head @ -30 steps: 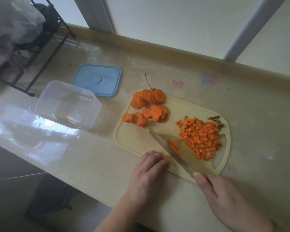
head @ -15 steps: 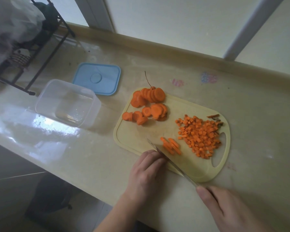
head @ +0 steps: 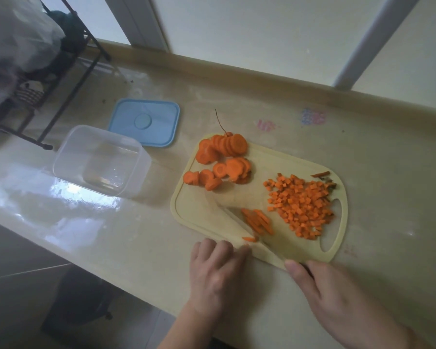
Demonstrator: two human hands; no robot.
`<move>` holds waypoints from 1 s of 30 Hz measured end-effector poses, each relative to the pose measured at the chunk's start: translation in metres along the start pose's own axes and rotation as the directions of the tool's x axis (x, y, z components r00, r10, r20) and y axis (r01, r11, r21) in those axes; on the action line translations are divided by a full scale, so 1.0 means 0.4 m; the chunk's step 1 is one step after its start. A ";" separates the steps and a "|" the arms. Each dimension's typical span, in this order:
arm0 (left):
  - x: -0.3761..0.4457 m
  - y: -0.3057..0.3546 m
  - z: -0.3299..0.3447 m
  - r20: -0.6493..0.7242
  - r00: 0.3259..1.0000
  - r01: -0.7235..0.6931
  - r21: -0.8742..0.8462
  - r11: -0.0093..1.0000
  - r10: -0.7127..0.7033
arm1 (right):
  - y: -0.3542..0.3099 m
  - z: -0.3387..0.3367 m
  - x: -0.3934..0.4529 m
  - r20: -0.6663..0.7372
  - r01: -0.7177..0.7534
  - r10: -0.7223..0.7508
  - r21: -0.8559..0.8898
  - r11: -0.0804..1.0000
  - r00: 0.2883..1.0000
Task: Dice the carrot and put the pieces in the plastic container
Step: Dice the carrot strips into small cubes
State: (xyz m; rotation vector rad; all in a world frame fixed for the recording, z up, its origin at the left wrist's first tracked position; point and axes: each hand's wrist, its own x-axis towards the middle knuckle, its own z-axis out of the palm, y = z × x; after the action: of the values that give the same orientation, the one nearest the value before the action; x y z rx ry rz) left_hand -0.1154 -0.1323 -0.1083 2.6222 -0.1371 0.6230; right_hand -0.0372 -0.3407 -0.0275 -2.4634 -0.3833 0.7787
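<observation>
Nearest the viewer, the right hand [head: 337,293] curls round the handle of a steel kitchen knife [head: 239,222]; the blade is blurred, so its exact edge is hard to place. At nine o'clock from it, the left hand [head: 218,268] lies with relaxed fingers on the near rim of the pale yellow plastic cutting board [head: 207,212], holding nothing. Just beyond the blade lie thin orange carrot strips [head: 258,221]; to dice them evenly, the person should bunch them, tuck the fingertips back and cut across. At two o'clock sits the heap of diced carrot cubes [head: 300,207], at eleven the round carrot slices [head: 222,159]. Farther, at ten o'clock, stands the clear plastic container [head: 136,157], with no carrot visible in it, its blue square lid [head: 146,124] beyond.
</observation>
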 end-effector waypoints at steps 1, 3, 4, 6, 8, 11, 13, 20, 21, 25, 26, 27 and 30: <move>-0.007 0.000 0.002 0.016 0.998 -0.054 -0.036 0.998 0.054 | 0.009 -0.005 0.000 -0.005 0.005 -0.004 0.019 1.000 1.000; -0.007 -0.002 0.003 0.025 0.996 -0.084 -0.095 0.992 0.087 | 0.020 -0.004 0.001 0.008 0.021 -0.021 0.029 0.999 1.000; -0.001 -0.003 0.003 0.023 0.998 -0.062 -0.108 0.992 0.065 | 0.020 -0.002 0.006 0.013 0.028 -0.028 0.027 0.999 1.000; 0.011 -0.010 0.002 0.030 0.999 -0.012 -0.105 0.994 0.015 | 0.013 -0.001 0.015 0.017 0.041 -0.042 0.037 0.998 0.999; 0.013 -0.028 0.002 0.076 0.997 0.013 -0.105 0.994 -0.005 | 0.008 -0.006 0.021 0.024 0.045 -0.048 0.088 0.995 0.999; 0.007 -0.038 0.009 0.132 0.991 0.012 -0.081 0.997 -0.001 | 0.001 -0.019 0.022 0.018 0.060 -0.063 0.132 0.989 0.998; 0.020 -0.026 0.011 0.120 0.993 0.016 -0.066 0.998 -0.008 | 0.003 -0.024 0.021 -0.001 0.069 -0.069 0.142 0.988 0.998; 0.053 0.008 0.006 0.077 0.988 0.143 -0.110 0.984 -0.135 | 0.010 -0.051 0.010 -0.002 0.074 -0.075 0.176 0.982 0.997; 0.058 0.007 -0.002 0.082 0.988 0.142 -0.119 0.983 -0.133 | 0.010 -0.063 0.006 -0.008 0.073 -0.073 0.192 0.979 0.997; 0.109 -0.019 -0.039 0.160 0.986 0.051 -0.107 0.993 -0.034 | 0.027 -0.107 -0.027 -0.036 0.016 -0.008 0.223 0.975 0.999; 0.129 -0.025 -0.047 0.217 0.976 0.025 -0.095 0.995 -0.004 | 0.034 -0.117 -0.039 -0.051 0.011 0.000 0.222 0.975 0.999; 0.148 -0.035 -0.051 0.289 0.957 0.007 -0.076 0.997 0.015 | 0.043 -0.120 -0.045 -0.068 0.010 0.005 0.220 0.975 0.998; 0.211 -0.044 -0.062 0.564 0.826 0.013 -0.022 1.000 0.002 | 0.065 -0.127 -0.061 -0.137 0.007 0.022 0.206 0.978 0.990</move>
State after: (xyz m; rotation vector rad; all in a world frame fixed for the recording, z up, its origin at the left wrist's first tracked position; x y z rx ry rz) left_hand -0.0467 -0.1052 -0.0574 2.6988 -0.3132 -0.1834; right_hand -0.0232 -0.3922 0.0044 -2.3080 -0.2287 0.6122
